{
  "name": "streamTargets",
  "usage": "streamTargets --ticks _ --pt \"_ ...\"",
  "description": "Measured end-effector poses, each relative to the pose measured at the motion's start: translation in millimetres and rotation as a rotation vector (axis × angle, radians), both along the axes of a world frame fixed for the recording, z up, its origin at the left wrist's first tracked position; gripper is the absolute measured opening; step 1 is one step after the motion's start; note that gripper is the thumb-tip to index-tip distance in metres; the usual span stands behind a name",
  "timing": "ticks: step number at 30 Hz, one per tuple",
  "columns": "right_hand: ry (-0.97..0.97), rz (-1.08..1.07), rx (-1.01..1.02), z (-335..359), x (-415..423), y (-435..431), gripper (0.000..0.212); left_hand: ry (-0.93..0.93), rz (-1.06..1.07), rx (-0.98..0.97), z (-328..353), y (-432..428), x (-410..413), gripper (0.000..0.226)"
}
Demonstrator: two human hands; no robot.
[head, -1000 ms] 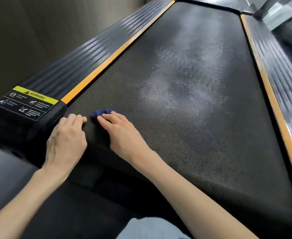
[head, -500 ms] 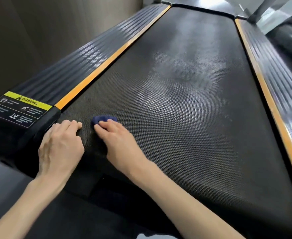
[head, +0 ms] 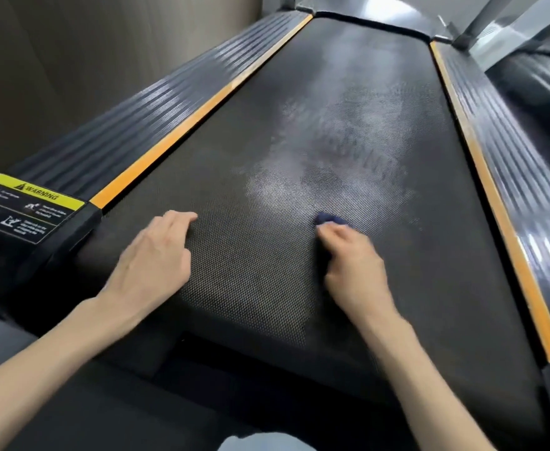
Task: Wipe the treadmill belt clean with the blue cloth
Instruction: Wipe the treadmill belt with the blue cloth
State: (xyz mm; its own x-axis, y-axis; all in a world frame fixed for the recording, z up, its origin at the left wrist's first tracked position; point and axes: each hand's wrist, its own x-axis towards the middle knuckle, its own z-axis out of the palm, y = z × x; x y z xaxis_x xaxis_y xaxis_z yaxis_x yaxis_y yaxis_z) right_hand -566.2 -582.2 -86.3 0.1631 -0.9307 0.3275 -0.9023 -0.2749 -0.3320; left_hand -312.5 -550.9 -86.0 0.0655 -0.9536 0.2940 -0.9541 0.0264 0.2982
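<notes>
— Fingers (head: pixel 335 231) of the right hand (head: pixel 353 265): what are they doing?

— They are bent down over the blue cloth (head: pixel 330 219), gripping it in a small wad and pressing it onto the belt (head: pixel 250 275). Only a dark blue edge shows past the fingertips.

— Why bunched like that?

— My guess is that a tight wad puts more pressure on a small patch, which suits the belt's rough weave.

— And the left hand (head: pixel 156 255)?

— Its fingers (head: pixel 179 219) lie nearly straight, palm down on the belt close to the left edge, holding nothing. It looks like a prop, taking the person's weight as they lean over the near end.

— Where is the cloth on the belt?

— Toward the near end, about midway across, just below a pale hazy smear (head: pixel 315 151) that spreads up the middle. Whether that is dust or damp I cannot tell.

— So how far along is the job?

— Early, I would judge. The smear covers much of the middle, and reaching it would call for strokes well forward of where the cloth sits.

— Anything around it?

— Ribbed side rails (head: pixel 156 102) with orange strips (head: pixel 182 125) flank the belt. A yellow warning label (head: pixel 29 203) sits on the left rear corner, near the left hand.
</notes>
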Motion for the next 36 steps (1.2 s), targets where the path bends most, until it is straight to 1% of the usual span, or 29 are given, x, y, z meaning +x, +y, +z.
streamTargets --ticks 2,3,4,5,6,9,10,11,12,13,15,16,17,18,19,22,23,25,27,29,30,32,34,36 --pt "0.043 0.282 -0.048 -9 29 15 0.052 -0.011 -0.135 -0.021 1 -13 -17 0.055" --pt "0.040 0.362 -0.063 -12 33 17 0.052 -0.033 -0.196 -0.026 2 -20 -23 0.057" --pt "0.025 0.387 -0.042 -11 29 13 0.054 -0.059 -0.252 -0.019 4 -27 -28 0.057" --pt "0.010 0.357 -0.005 -9 17 3 0.055 -0.086 -0.304 -0.004 7 -33 -32 0.056" --pt "0.005 0.279 0.036 -7 -1 -10 0.055 -0.119 -0.351 0.009 10 -39 -36 0.054" --pt "0.013 -0.105 0.069 -1 -73 -65 0.050 -0.292 -0.468 0.033 22 -58 -50 0.039" --pt "0.001 -0.220 0.086 4 -92 -78 0.049 -0.355 -0.468 0.054 28 -65 -57 0.033" --pt "0.011 -0.279 0.096 7 -102 -83 0.050 -0.407 -0.438 0.091 35 -72 -64 0.029" --pt "0.037 -0.270 0.112 10 -102 -82 0.051 -0.428 -0.385 0.129 41 -80 -73 0.026" --pt "0.072 -0.188 0.096 10 -98 -74 0.052 -0.413 -0.327 0.155 44 -87 -81 0.025" --pt "0.169 0.147 0.008 4 -83 -44 0.054 -0.353 -0.248 0.173 43 -96 -95 0.031" --pt "0.221 0.315 0.009 1 -83 -31 0.056 -0.338 -0.238 0.175 40 -97 -99 0.037" --pt "0.253 0.419 0.034 -2 -89 -29 0.057 -0.347 -0.238 0.171 36 -96 -101 0.042" --pt "0.264 0.431 0.036 -2 -99 -33 0.056 -0.373 -0.244 0.152 30 -95 -101 0.045" --pt "0.246 0.355 0.039 0 -113 -46 0.055 -0.400 -0.251 0.124 25 -95 -101 0.045" --pt "0.200 -0.077 0.022 8 -162 -96 0.052 -0.447 -0.223 0.092 23 -100 -104 0.042" --pt "0.199 -0.190 0.081 10 -178 -112 0.052 -0.449 -0.210 0.102 25 -101 -107 0.039" --pt "0.166 -0.324 0.190 13 -197 -133 0.054 -0.460 -0.195 0.121 28 -102 -115 0.031" --pt "0.199 -0.376 0.237 18 -197 -137 0.056 -0.482 -0.201 0.132 30 -101 -123 0.024" --pt "0.295 -0.352 0.261 19 -190 -120 0.057 -0.499 -0.245 0.106 30 -101 -133 0.028" --pt "0.331 -0.328 0.260 19 -187 -105 0.057 -0.470 -0.288 0.072 31 -102 -141 0.033" --pt "0.360 -0.296 0.229 15 -183 -69 0.060 -0.332 -0.422 0.053 36 -102 -163 0.043" --pt "0.308 -0.280 0.151 6 -183 -43 0.063 -0.217 -0.552 0.105 39 -103 -188 0.052" --pt "0.229 -0.285 0.100 2 -188 -50 0.060 -0.200 -0.617 0.166 34 -108 -202 0.056"
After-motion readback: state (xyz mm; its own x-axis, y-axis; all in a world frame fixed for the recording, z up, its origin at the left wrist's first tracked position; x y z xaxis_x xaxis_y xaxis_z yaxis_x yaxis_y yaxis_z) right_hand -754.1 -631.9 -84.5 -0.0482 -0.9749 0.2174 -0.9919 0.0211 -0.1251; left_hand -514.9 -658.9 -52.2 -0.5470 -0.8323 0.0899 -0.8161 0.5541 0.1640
